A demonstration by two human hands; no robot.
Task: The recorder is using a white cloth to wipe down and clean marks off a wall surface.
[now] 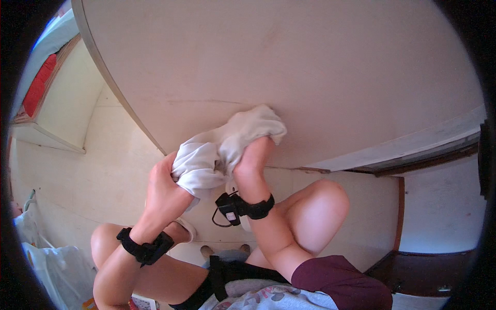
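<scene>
A white cloth is bunched between my hands, its upper end lying against a large pale panel with faint brownish marks. My left hand grips the cloth's lower left part near the panel's edge. My right hand is under the cloth's upper right part, pressed to the panel; the cloth covers its fingers. Each wrist wears a black strap with a small device.
My bent knees are on both sides, over a pale floor. Plastic bags stand at the lower left. A bed-like frame with red cloth is at the upper left, and a dark brown surface at the lower right.
</scene>
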